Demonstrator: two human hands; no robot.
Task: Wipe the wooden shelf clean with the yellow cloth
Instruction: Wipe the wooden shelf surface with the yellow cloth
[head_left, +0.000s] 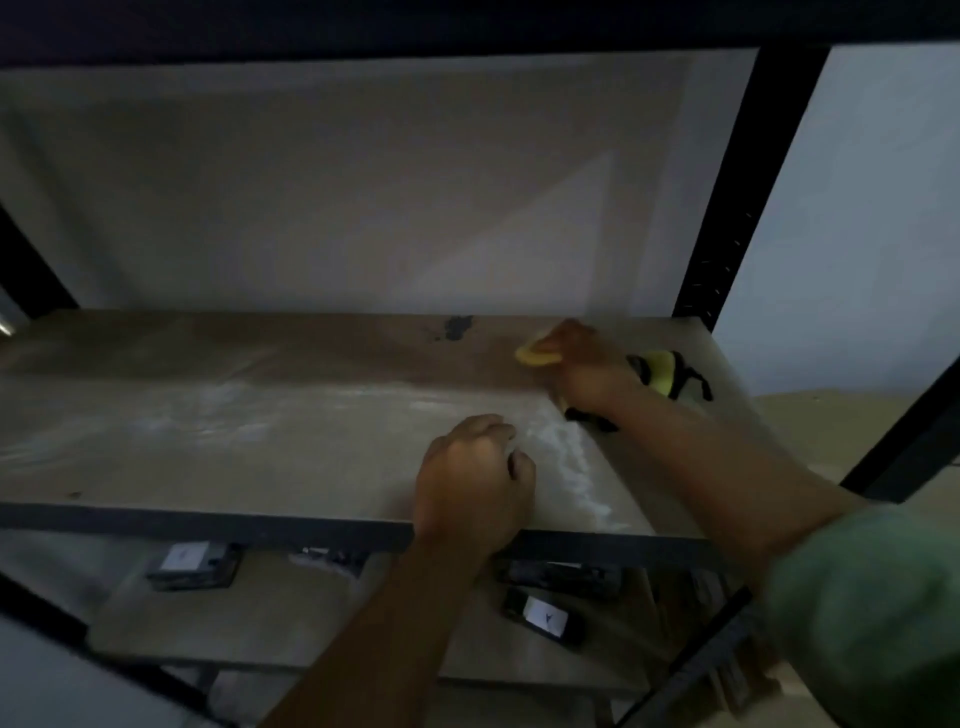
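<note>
The wooden shelf (234, 441) spans the view at mid height, dusty, with a white streak of dust (571, 457) near its right front. My right hand (587, 369) presses the yellow cloth (535, 353) onto the shelf's back right area; only the cloth's edge shows past my fingers. My left hand (472, 483) rests on the shelf's front edge with its fingers curled and nothing in it. A dark stain (457, 327) marks the board at the back, left of the cloth.
A yellow and black object (667, 371) lies on the shelf just right of my right hand. Black metal uprights (748, 197) frame the rack. A lower shelf (291, 613) carries several dark small boxes. White wall stands behind.
</note>
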